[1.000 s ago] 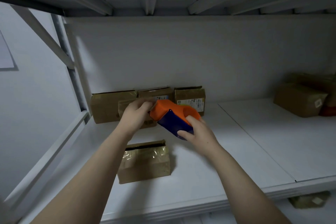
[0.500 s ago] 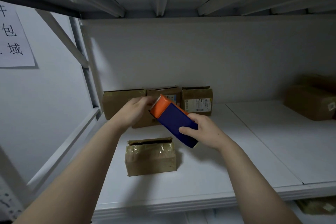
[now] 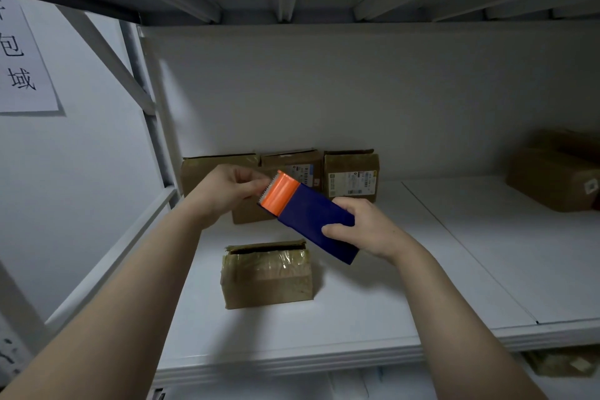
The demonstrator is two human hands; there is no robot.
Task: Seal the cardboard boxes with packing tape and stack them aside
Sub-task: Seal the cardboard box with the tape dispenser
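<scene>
My right hand [image 3: 367, 229] grips the blue body of a tape dispenser [image 3: 308, 217], held in the air above the shelf with its orange end and toothed blade pointing up-left. My left hand [image 3: 232, 188] is at that blade, its fingertips pinching at the tape end there. Below the dispenser a small cardboard box [image 3: 268, 273] lies on the white shelf [image 3: 357, 318]; shiny tape covers its front and a dark gap shows along its top back edge.
Three cardboard boxes [image 3: 352, 174] stand in a row against the shelf's back wall. More boxes [image 3: 555, 178] sit at the far right. A paper sign [image 3: 22, 62] hangs on the left wall. An upper shelf runs overhead, and a diagonal brace [image 3: 107, 55] crosses the left post.
The dispenser has turned in my right hand, so its flat blue side faces up and the orange end points at my left hand. My view has shifted left, showing the wall sign.
</scene>
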